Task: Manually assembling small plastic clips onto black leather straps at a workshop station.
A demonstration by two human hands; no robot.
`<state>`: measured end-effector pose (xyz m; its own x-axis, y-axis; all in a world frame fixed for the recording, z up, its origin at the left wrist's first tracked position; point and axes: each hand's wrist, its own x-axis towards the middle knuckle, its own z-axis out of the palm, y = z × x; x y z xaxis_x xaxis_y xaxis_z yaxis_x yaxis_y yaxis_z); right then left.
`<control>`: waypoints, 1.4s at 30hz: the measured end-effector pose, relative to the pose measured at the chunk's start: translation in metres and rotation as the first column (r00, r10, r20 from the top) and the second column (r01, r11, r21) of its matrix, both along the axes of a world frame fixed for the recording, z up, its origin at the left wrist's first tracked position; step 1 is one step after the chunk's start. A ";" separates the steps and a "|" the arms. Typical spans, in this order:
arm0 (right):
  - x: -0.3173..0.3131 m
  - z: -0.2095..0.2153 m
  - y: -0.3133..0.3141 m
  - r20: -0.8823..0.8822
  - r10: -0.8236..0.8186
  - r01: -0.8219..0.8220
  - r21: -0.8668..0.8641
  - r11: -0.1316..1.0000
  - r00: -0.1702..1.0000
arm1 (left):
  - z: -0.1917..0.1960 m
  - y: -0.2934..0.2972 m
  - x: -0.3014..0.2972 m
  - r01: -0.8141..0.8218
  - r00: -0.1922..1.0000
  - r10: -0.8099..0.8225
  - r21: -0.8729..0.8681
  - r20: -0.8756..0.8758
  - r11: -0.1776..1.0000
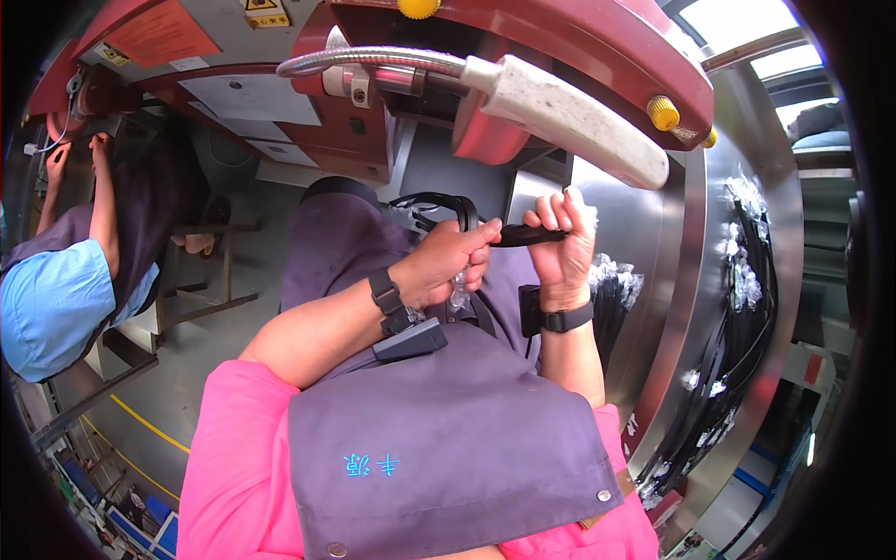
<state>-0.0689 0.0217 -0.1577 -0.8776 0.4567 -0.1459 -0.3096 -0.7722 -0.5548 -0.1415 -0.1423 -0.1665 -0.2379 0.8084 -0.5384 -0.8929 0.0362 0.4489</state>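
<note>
Head view: a seated person in a grey apron (439, 448) and pink sleeves worked close under a red machine (523, 56).
Left hand (446, 266): was closed around a black cable (523, 235), fingers wrapped near where it looped back over the lap.
Right hand (563, 247): was clenched in a fist on the same cable, just beside the left, thumb side up.
Cable: ran straight and taut between the two fists, held above the apron, below the white lamp arm (569, 117).
Clear wrapping (457, 297): hung crumpled under the left palm.
Handling: the cable looked light and bendy, smooth-skinned and likely to slide; a full-fist hold close to the worked spot seemed best.
Steel table (695, 280): carried heaps of bagged black cables (747, 308) at the right.
Nearby: another person in a blue sleeve (51, 303) sat at the left.
</note>
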 end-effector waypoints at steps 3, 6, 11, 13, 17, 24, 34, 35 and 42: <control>0.004 0.012 0.012 0.077 -0.022 0.013 0.113 0.994 0.997 | -0.001 -0.007 -0.007 -0.059 0.997 0.056 0.051 0.044 0.997; 0.002 0.030 0.005 0.313 -0.049 -0.067 0.352 0.934 0.949 | -0.005 -0.014 -0.013 -0.175 0.971 0.148 0.136 0.188 0.975; -0.001 0.030 -0.015 0.593 0.001 -0.467 0.634 0.617 0.805 | -0.011 -0.010 -0.020 -0.274 0.962 0.271 0.132 0.037 0.953; -0.005 0.028 -0.028 0.616 -0.013 -0.528 0.685 0.502 0.787 | -0.015 -0.010 -0.019 -0.283 0.959 0.282 0.185 0.033 0.941; -0.009 0.009 -0.027 0.557 -0.009 -0.532 0.797 0.285 0.830 | -0.014 -0.008 -0.017 -0.304 0.950 0.313 0.243 0.002 0.921; -0.008 0.032 -0.022 0.545 -0.133 -0.484 0.814 0.322 0.828 | -0.012 -0.014 -0.024 -0.325 0.927 0.354 0.207 -0.121 0.923; -0.021 0.022 -0.026 0.333 -0.196 -0.136 0.755 0.642 0.922 | 0.011 -0.007 -0.019 -0.403 0.912 0.408 0.242 0.034 0.882; -0.021 0.023 -0.027 0.337 -0.212 -0.121 0.742 0.659 0.917 | 0.013 -0.006 -0.019 -0.397 0.916 0.399 0.228 0.043 0.889; -0.028 0.029 -0.024 0.361 -0.203 -0.155 0.752 0.641 0.910 | 0.018 -0.003 -0.018 -0.414 0.910 0.405 0.188 0.086 0.890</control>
